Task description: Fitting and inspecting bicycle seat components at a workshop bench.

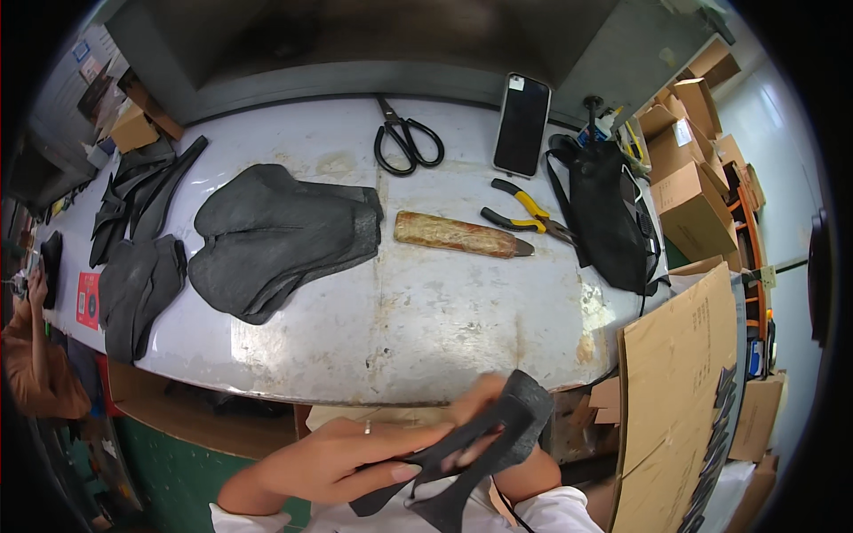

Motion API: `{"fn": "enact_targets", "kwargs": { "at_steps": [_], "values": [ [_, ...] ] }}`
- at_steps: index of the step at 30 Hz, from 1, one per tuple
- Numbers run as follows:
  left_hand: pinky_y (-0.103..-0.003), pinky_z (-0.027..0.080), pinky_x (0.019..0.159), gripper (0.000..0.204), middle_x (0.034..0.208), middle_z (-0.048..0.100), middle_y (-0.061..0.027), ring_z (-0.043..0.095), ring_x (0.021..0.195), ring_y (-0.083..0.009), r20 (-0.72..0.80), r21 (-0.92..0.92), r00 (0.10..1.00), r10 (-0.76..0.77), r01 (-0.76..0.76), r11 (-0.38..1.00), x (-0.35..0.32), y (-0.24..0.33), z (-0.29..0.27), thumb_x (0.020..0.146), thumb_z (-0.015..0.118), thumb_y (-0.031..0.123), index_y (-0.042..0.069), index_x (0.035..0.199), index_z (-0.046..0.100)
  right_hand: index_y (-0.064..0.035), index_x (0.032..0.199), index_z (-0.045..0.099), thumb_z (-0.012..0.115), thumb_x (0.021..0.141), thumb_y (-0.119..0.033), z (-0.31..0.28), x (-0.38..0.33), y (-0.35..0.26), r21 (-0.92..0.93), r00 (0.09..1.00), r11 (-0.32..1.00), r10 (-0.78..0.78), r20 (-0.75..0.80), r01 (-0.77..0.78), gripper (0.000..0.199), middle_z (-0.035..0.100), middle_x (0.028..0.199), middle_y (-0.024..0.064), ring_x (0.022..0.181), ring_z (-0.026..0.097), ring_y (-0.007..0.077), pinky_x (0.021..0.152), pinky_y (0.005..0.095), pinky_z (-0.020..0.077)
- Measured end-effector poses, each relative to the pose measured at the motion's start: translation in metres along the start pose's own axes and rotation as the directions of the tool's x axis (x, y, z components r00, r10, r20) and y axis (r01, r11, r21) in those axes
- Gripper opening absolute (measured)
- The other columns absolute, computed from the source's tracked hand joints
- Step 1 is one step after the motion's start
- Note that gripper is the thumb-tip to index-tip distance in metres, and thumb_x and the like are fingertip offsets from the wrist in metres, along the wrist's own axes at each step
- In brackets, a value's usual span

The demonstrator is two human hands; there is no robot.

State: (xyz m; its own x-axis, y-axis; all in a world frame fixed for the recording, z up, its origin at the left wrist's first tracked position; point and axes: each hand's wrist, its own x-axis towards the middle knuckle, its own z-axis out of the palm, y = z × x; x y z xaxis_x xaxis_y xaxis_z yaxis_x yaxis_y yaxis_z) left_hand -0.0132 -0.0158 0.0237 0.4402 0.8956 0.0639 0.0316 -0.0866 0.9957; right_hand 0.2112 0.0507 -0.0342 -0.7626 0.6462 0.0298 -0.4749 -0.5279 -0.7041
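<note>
Close to my body, below the table's near edge, my left hand [351, 457] has its thumb and fingers closed on a dark grey flexible piece [524, 413]. This piece has long strap-like arms and a thick, rough upper end; its material could be leather or rubber. Behind it is my right hand [480, 398], smeared by motion and partly covered, with a bit of skin showing through the gap between the arms. Ahead on the table lie a stack of similar dark grey pieces [275, 240] and a worn, tape-wrapped handle with a short pointed blade [453, 234].
Black-handled scissors [409, 147], yellow-black pliers [533, 211], a propped phone [522, 126] and a black bag [613, 213] are on the white table [426, 346]. More dark pieces [142, 293] lie left. A cardboard sheet [675, 391] stands right. Another person's arm [37, 293] appears far left.
</note>
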Motion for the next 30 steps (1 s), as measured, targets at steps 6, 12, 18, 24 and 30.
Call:
{"fn": "enact_targets", "kwargs": {
  "at_steps": [6,12,18,24,30],
  "values": [
    [-0.026,0.049,0.060,0.050,0.090,0.069,-0.0147,0.066,0.067,-0.0170,-0.064,-0.058,0.994,-0.090,0.086,0.995,-0.003,0.001,0.004,0.091,0.066,0.010,0.006,0.138,0.053,0.0042,0.080,0.065,0.086,0.064,0.006,0.015,0.000,-0.003,0.011,0.970,0.978,0.209,-0.128,-0.209,0.027,0.070,0.073,0.0154,0.063,0.068,0.0192,0.054,0.0276,0.0505],
    [-0.026,0.050,0.064,0.047,0.093,0.070,-0.0153,0.067,0.070,-0.0181,-0.089,-0.076,0.995,-0.049,0.042,0.996,0.000,0.008,0.008,0.090,0.067,0.008,0.004,0.136,0.055,0.0026,0.078,0.066,0.088,0.060,0.004,0.013,0.004,-0.008,-0.260,0.967,0.934,0.212,-0.142,-0.244,0.029,0.071,0.073,0.0123,0.062,0.067,0.0164,0.052,0.0260,0.0485],
    [-0.029,0.049,0.060,0.048,0.080,0.066,-0.0114,0.060,0.060,-0.0195,-0.056,-0.018,0.998,-0.011,0.010,1.000,0.000,0.012,0.011,0.090,0.066,0.006,0.005,0.136,0.055,0.0030,0.074,0.067,0.049,0.092,-0.065,0.011,-0.003,0.004,-0.478,0.989,0.877,-0.114,-0.097,0.054,0.073,0.067,0.064,0.0102,0.057,0.063,0.0177,0.051,0.0301,0.0461],
    [-0.026,0.049,0.060,0.042,0.079,0.069,-0.0123,0.062,0.061,-0.0159,-0.106,0.089,0.993,-0.042,0.052,0.995,0.001,0.017,0.009,0.085,0.070,0.001,-0.002,0.127,0.061,0.0047,0.076,0.066,0.069,0.088,-0.034,0.019,-0.004,-0.007,-0.267,0.976,0.945,0.150,-0.161,-0.189,0.041,0.068,0.072,0.0136,0.063,0.065,0.0204,0.055,0.0319,0.0476],
    [-0.028,0.053,0.077,0.055,0.121,0.066,-0.0147,0.071,0.090,-0.0238,0.024,-0.106,0.998,-0.066,0.069,0.992,-0.001,0.002,0.007,0.092,0.065,0.011,0.007,0.143,0.046,0.0074,0.087,0.061,0.079,0.069,0.006,0.008,0.005,-0.005,0.386,0.992,0.917,-0.120,0.027,0.100,0.026,0.066,0.076,0.0247,0.066,0.068,0.0318,0.058,0.0381,0.0533]
  ]
}}
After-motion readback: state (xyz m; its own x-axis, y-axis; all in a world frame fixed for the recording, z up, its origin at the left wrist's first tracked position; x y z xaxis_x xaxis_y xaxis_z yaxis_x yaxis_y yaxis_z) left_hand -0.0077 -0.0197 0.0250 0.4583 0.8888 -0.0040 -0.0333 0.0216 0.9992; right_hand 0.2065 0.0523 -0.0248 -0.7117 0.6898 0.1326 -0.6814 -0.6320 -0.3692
